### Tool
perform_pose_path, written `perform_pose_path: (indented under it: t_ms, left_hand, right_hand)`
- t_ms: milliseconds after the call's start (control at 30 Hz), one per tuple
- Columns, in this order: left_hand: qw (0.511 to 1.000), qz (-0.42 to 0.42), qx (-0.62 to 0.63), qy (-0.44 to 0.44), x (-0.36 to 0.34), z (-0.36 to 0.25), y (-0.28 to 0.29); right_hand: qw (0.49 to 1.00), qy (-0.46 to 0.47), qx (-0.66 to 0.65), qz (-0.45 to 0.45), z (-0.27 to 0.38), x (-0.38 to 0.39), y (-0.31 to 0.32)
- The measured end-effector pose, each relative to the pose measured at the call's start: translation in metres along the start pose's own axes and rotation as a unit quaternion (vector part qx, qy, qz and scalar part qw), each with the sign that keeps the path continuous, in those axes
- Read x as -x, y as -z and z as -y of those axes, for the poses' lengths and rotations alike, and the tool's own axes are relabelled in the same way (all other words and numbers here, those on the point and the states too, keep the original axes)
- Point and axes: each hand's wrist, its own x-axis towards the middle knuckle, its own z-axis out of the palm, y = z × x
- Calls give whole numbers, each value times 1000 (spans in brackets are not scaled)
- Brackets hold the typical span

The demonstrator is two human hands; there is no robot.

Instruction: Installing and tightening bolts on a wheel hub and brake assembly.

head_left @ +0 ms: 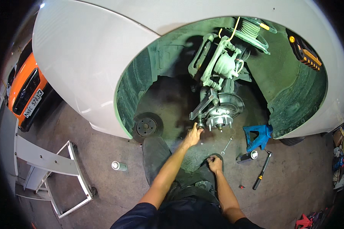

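My left hand (193,135) grips a round metal fitting (200,126) below a dark angular tool or bracket (202,105) at the steering knuckle. The bare hub (219,121) with its studs and backing plate (231,103) is just right of it. Above, the brake caliper (223,65) hangs by yellow cord (233,28) in the wheel well. My right hand (215,164) rests on my right knee with curled fingers; what they hold, if anything, cannot be made out. A combination wrench (227,145) lies on the floor beyond that hand.
A brake disc (146,128) lies left. A blue jack stand (256,137), spray cans (119,166) and a ratchet tool (262,170) stand or lie around. A work light (304,53) sits at the arch. A white wheeled frame (76,179) and orange car (26,87) are at the left.
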Motion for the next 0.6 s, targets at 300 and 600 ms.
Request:
perform_pose_path:
  t_ms: [300,600]
  left_hand:
    - [833,296,-438,-163,-44,-76,54]
    - [975,183,-101,74,-5,20,15]
  right_hand:
    - [1000,-2,-18,-3,-4,2,1]
    - [987,29,-115,-106,174,-23,-12]
